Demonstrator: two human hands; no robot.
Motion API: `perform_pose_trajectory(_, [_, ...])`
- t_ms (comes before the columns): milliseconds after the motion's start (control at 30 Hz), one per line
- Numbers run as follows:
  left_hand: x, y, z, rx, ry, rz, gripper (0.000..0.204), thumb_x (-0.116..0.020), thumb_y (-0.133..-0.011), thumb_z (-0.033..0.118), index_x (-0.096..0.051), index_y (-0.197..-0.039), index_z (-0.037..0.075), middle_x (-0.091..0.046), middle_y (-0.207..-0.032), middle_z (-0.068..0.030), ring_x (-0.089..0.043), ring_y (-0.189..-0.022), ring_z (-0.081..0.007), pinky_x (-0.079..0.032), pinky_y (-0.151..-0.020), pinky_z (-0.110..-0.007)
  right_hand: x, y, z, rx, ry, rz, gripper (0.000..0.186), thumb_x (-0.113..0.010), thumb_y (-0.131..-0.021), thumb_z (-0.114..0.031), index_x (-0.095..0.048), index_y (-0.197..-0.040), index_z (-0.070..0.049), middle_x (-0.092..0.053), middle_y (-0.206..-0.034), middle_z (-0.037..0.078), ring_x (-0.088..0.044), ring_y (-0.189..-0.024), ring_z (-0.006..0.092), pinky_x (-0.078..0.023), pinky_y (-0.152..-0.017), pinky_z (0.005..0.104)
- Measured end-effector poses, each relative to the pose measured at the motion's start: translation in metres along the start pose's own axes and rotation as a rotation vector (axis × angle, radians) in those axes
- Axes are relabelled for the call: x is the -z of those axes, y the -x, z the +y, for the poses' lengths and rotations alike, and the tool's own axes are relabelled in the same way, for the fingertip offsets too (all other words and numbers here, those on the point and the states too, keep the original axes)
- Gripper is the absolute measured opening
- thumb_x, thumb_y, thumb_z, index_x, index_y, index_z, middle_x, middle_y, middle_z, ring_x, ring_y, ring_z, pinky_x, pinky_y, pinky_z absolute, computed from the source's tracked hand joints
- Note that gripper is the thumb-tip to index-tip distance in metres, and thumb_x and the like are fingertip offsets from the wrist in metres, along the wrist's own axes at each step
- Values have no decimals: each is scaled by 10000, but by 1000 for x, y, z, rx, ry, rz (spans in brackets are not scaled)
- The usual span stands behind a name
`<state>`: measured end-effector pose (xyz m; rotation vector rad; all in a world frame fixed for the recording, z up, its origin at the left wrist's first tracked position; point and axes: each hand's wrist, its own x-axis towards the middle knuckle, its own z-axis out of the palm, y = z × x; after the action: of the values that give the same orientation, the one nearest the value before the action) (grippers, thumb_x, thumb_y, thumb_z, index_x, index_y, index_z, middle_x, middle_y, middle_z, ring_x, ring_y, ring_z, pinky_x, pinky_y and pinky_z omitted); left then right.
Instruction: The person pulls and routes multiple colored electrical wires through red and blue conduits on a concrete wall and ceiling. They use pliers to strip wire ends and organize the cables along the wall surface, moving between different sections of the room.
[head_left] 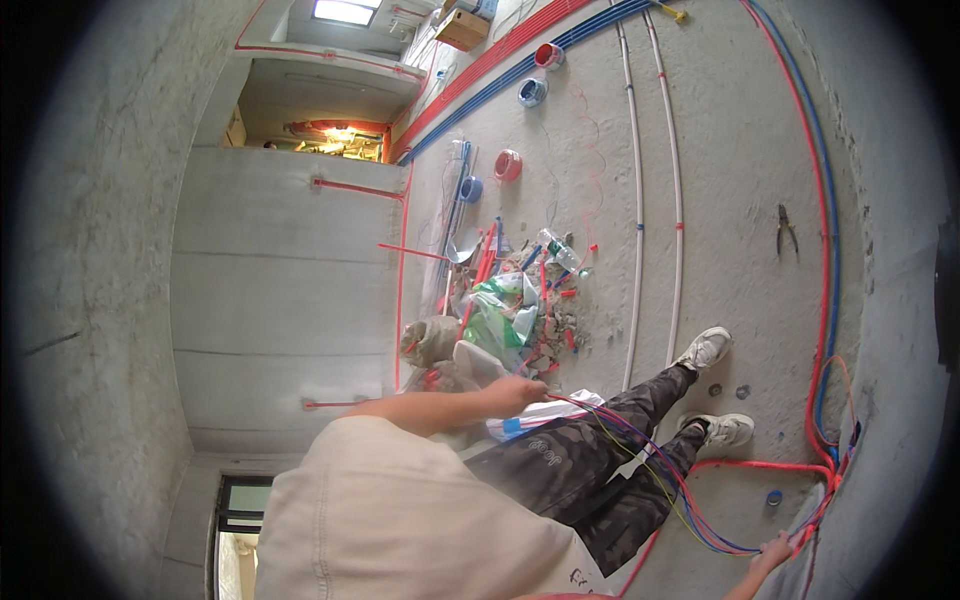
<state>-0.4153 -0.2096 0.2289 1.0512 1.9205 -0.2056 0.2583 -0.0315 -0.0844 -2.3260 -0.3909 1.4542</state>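
Note:
A loose bundle of thin electrical wires (672, 470), red, blue and yellow-green, sags between my two hands. My left hand (518, 397) is closed around one end of it, in front of my body. The other end runs to my right hand (775, 550), low at the right, whose fingers are closed on the wires. Just beyond that hand, red conduit pipes (826, 484) come together at the foot of the wall. How the wires enter the pipes is too small to make out.
Rubble with a green-and-white plastic bag (503, 312) and a plastic bottle (558, 250) lies left of my feet. Pliers (785, 232) rest on the concrete floor. Two white pipes (637, 210) cross it. Red wire coils (508, 165) and blue wire coils (532, 92) stand farther off.

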Motion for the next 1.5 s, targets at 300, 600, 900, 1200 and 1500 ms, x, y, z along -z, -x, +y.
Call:
perform_pose_trajectory(300, [56,6,-70,-159,-401,-236,322,-600,-868,56,-666,-1183,56,-699,-1045,-139,-649,-1028,-353,-496,-981,-439,-25,47,-20,-72,-116,-147,799,-504,-884,-24,-247,-1619,-207,-516,-841,-12,-270,-461,60,-262,-388,241])
perform_pose_trajectory(600, [97,-57,-50,597,483,-329,176,-704,-960,137,-728,-871,-13,-535,-601,15,-462,-510,-74,-333,-460,-278,-25,38,-41,-161,-107,-84,785,-527,-921,4,-231,-1619,-199,-521,-855,0,-341,-497,66,-315,-426,269])
perform_pose_trajectory(900, [155,-91,-78,355,441,-513,157,-702,-867,81,-754,-972,-24,-723,-801,-40,-657,-731,-104,-508,-671,-271,-42,34,-22,-178,-208,-74,684,-553,-1019,-79,-240,-1613,-206,-585,-934,19,-405,-555,72,-394,-495,262])
perform_pose_trajectory(1200, [125,-86,-85,-8,-178,-131,170,-587,-988,102,-654,-1098,-9,-647,-947,-207,-634,-900,-383,-500,-813,-412,-48,28,-23,-121,-171,-95,705,-577,-969,-49,-276,-1596,-168,-577,-934,19,-417,-554,75,-404,-490,270])
perform_pose_trajectory(1500, [99,-54,-107,-46,-222,-85,337,-566,-914,-33,-632,-1239,26,-646,-1106,-226,-611,-1042,-432,-493,-896,-469,-70,38,-51,-40,-229,92,654,-556,-908,9,-400,-1536,-82,-431,-672,-28,-431,-500,84,-360,-408,274])
